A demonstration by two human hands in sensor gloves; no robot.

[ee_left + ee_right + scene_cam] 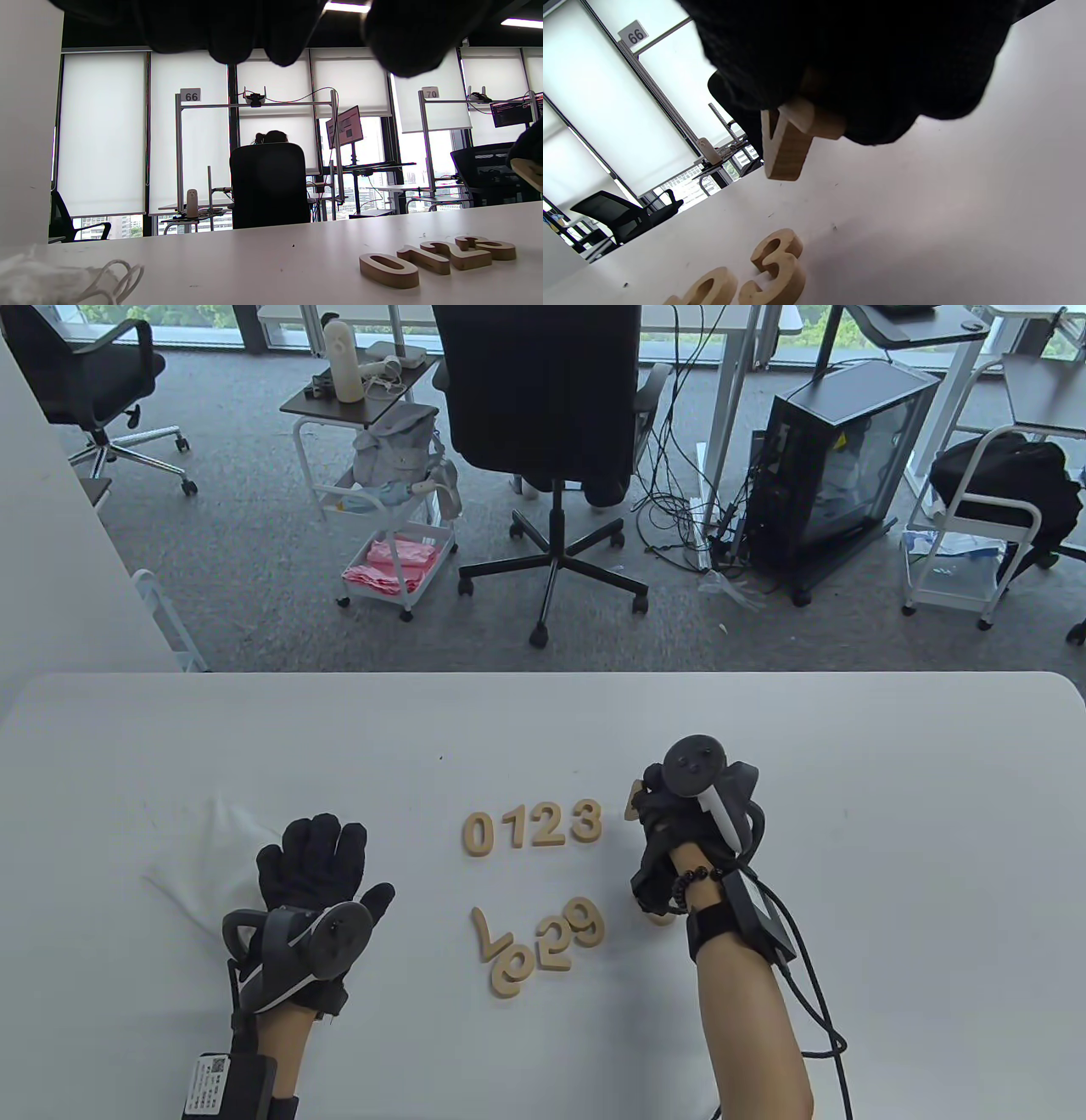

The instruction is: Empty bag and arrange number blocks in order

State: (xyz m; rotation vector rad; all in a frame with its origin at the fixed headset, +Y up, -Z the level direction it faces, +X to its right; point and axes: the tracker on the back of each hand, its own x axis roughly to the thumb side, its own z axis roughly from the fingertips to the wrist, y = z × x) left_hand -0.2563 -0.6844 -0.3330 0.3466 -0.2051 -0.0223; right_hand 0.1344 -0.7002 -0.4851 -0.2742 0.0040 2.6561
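Observation:
Wooden number blocks 0 (477, 832), 1 (512, 824), 2 (547, 824) and 3 (586, 821) lie in a row mid-table. My right hand (646, 808) hovers just right of the 3 and pinches a wooden block (788, 142) that looks like a 4, held above the table. Loose blocks 7 (485, 933), 6 (513, 971), 2 (553, 948) and 9 (585, 925) lie nearer me. My left hand (314, 861) rests flat, fingers spread, on the white cloth bag (199, 853). The bag looks flat.
The bag's drawstring (112, 277) lies loose on the white table (891, 780). A tan piece (655, 913) peeks from under my right wrist. Beyond the table's far edge stand an office chair (543, 432) and carts on the floor.

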